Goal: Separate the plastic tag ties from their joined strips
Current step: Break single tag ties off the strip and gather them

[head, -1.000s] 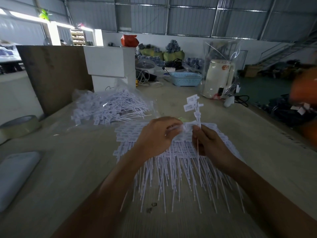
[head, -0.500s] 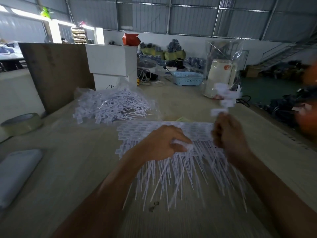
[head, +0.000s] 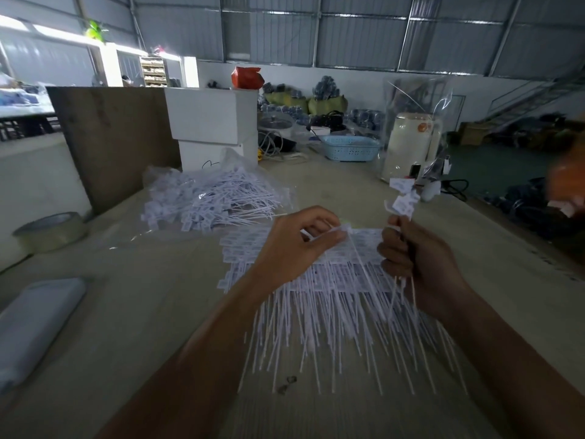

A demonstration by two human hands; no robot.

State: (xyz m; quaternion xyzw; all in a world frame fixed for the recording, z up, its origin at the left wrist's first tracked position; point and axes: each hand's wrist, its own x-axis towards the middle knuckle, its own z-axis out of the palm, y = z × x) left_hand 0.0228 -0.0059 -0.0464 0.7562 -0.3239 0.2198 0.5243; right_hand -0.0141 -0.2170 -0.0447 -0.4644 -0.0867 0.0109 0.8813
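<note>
A stack of joined white tag-tie strips (head: pixel 335 299) lies on the table in front of me, label heads far, thin tails toward me. My left hand (head: pixel 297 245) hovers over the strips' head end and pinches the head of one tie (head: pixel 343 231) whose tail slants down to the right. My right hand (head: pixel 418 261) is fisted around a small upright bunch of separated ties (head: pixel 402 198), their label heads sticking up above my fingers and tails hanging below. A pile of loose ties (head: pixel 209 201) sits on clear plastic at the back left.
A tape roll (head: pixel 50 231) stands at the left edge and a grey flat pad (head: pixel 34 324) nearer me. White boxes (head: pixel 215 128), a brown board (head: pixel 117 137), a blue basket (head: pixel 349 148) and a bagged white appliance (head: pixel 408 144) line the far table.
My right hand has come back down and left toward the strips with its bunch. My left hand has lifted from the stack and now pinches a single tie's head.
</note>
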